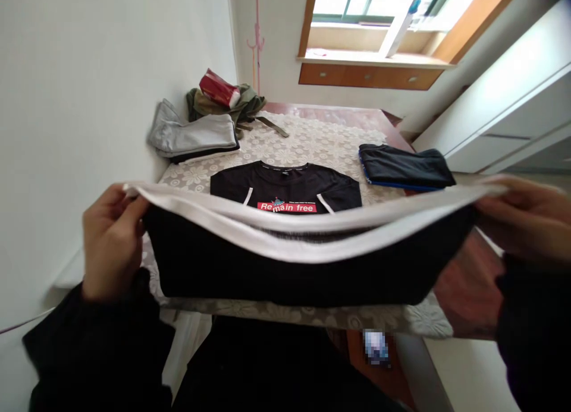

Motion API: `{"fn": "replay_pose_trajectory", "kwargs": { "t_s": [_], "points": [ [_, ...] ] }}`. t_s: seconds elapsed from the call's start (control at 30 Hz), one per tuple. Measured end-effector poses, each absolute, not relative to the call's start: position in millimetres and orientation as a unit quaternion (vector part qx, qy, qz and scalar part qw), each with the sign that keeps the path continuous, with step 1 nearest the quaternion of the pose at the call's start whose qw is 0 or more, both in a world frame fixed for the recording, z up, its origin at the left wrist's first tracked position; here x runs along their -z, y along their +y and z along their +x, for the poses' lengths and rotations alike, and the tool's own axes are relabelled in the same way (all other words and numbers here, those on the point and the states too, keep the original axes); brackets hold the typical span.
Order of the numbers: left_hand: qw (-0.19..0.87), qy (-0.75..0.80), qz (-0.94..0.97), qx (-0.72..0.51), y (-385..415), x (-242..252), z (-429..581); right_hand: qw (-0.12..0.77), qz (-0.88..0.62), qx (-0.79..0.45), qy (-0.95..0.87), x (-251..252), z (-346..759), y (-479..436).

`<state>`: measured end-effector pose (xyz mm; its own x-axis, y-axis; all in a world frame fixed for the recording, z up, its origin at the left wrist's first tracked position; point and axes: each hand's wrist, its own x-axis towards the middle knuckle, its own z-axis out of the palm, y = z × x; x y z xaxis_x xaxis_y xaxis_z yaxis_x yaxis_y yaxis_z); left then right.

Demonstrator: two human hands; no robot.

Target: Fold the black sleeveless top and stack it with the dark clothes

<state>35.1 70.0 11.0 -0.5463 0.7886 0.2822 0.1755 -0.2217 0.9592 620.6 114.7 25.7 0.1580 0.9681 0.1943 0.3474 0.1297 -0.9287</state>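
Note:
I hold up a black garment with a white band along its top edge (pixel 285 263), stretched wide between both hands over the near end of the table. My left hand (pixel 111 236) pinches its left corner and my right hand (pixel 521 219) grips its right corner, both closed on the cloth. Behind it a black T-shirt with a red "Remain free" label (pixel 285 186) lies flat on the lace tablecloth (pixel 312 141); the held garment hides its lower part.
Folded grey clothes (pixel 191 135) and an olive heap with a red packet (pixel 220 91) sit at the far left by the wall. A folded dark garment with blue trim (pixel 404 168) lies at the right. White cabinets stand right, a window behind.

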Motion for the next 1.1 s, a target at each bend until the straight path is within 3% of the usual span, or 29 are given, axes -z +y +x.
{"fn": "replay_pose_trajectory", "kwargs": {
  "t_s": [0.1, 0.2, 0.4, 0.83, 1.1],
  "points": [
    [0.230, 0.593, 0.412, -0.653, 164.5, -0.9, 32.8, 0.534, -0.567, -0.301, -0.551, 2.5, 603.2, 206.8],
    [0.258, 0.641, 0.416, -0.591, 243.1, 24.1, 27.5, 0.392, -0.672, -0.215, -0.590, 29.3, 586.4, 283.6],
    [0.259, 0.704, 0.437, -0.497, 319.6, 79.6, 27.2, 0.274, -0.714, -0.117, -0.633, 75.5, 563.1, 356.8],
    [0.111, 0.724, 0.515, -0.444, 324.5, 118.8, 18.0, 0.186, -0.732, 0.001, -0.655, 124.2, 570.3, 362.3],
    [0.148, 0.768, 0.556, -0.282, 271.1, 85.7, 4.1, 0.170, -0.695, 0.016, -0.699, 94.5, 593.8, 303.4]
  ]
}}
